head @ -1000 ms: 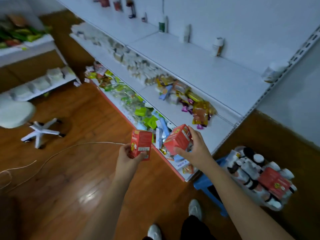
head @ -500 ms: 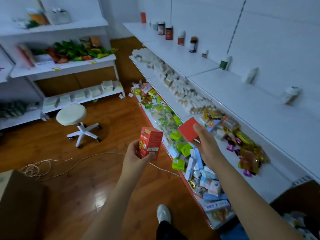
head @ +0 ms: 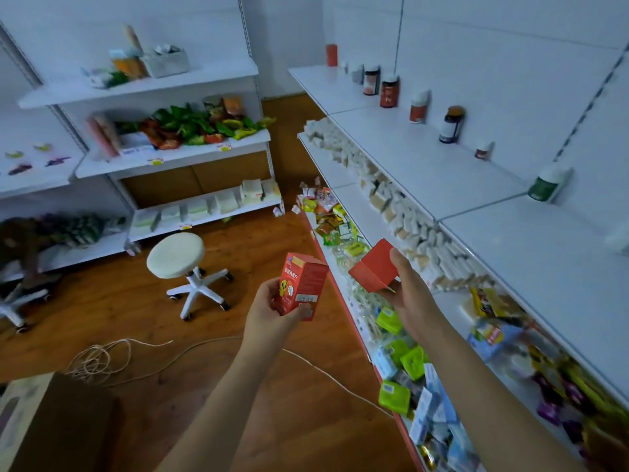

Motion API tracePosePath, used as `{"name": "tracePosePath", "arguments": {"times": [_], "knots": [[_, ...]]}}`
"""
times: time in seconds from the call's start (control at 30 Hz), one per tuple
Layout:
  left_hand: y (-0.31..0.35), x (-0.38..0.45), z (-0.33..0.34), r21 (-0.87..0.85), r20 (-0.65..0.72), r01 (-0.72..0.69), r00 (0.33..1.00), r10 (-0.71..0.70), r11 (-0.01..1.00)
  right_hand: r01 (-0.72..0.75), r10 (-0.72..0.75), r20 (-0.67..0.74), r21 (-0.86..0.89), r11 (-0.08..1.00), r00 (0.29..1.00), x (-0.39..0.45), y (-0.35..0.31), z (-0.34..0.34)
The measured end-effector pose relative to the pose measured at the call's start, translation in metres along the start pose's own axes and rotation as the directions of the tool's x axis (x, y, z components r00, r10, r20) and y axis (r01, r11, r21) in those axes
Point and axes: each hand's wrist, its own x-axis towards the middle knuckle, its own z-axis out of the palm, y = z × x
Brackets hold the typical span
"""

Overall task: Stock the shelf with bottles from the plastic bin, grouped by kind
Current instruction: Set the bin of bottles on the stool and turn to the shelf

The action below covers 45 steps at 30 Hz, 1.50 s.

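White shelf point(head: 425, 158) carries spaced bottles point(head: 451, 126) along its back; with left hand point(head: 272, 310) and right hand point(head: 406, 291) each gripping a red box point(head: 299, 287), misgrouping seems likely.

My only view comes from a wide-angle camera on the wearer's head, looking forward and down an aisle from standing height. The white shelf point(head: 442, 172) runs along the right side toward the far wall, the wooden floor point(head: 238, 253) and a stool point(head: 177, 255) spread to the left. Both forearms reach in from the bottom edge, near the lens. The edges bend and blur.
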Motion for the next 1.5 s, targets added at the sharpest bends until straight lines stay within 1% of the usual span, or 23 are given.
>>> {"name": "tracePosePath", "arguments": {"times": [0.13, 0.4, 0.57, 0.7, 0.87, 1.1, 1.17, 1.33, 1.5], "knots": [[0.003, 0.051, -0.010, 0.010, -0.041, 0.007, 0.999, -0.007, 1.000, -0.007, 0.007, 0.038, -0.010, 1.000, 0.999, 0.056, -0.008, 0.017], [0.006, 0.172, -0.028, -0.025, -0.070, 0.033, 0.997, -0.035, 0.999, -0.042, 0.042, 0.026, -0.005, 0.999, 0.999, 0.169, -0.019, 0.066], [0.008, 0.276, -0.042, -0.047, -0.054, 0.024, 0.998, -0.026, 0.999, -0.043, 0.042, -0.023, -0.011, 0.999, 0.999, 0.259, -0.026, 0.105], [0.028, 0.369, -0.060, -0.050, -0.034, 0.001, 0.999, -0.003, 0.999, -0.032, 0.032, -0.079, 0.006, 0.999, 0.996, 0.336, -0.043, 0.141], [0.052, 0.468, -0.075, -0.002, 0.049, -0.059, 0.997, 0.059, 0.998, -0.032, 0.036, -0.124, 0.033, 0.999, 0.992, 0.417, -0.065, 0.179], [0.058, 0.585, -0.072, -0.014, 0.132, -0.086, 0.987, 0.087, 0.996, -0.043, 0.040, -0.097, -0.024, 0.999, 0.994, 0.518, -0.079, 0.208], [0.058, 0.626, -0.069, -0.021, 0.135, -0.094, 0.986, 0.096, 0.995, -0.038, 0.036, -0.089, -0.027, 0.999, 0.995, 0.556, -0.081, 0.211], [0.070, 0.742, -0.050, 0.005, 0.124, -0.113, 0.986, 0.112, 0.994, -0.025, 0.024, -0.044, -0.022, 0.999, 0.999, 0.669, -0.086, 0.215], [0.102, 0.862, -0.026, 0.022, 0.134, -0.115, 0.985, 0.111, 0.993, -0.033, 0.034, -0.042, 0.017, 0.999, 0.999, 0.788, -0.108, 0.215]]}}
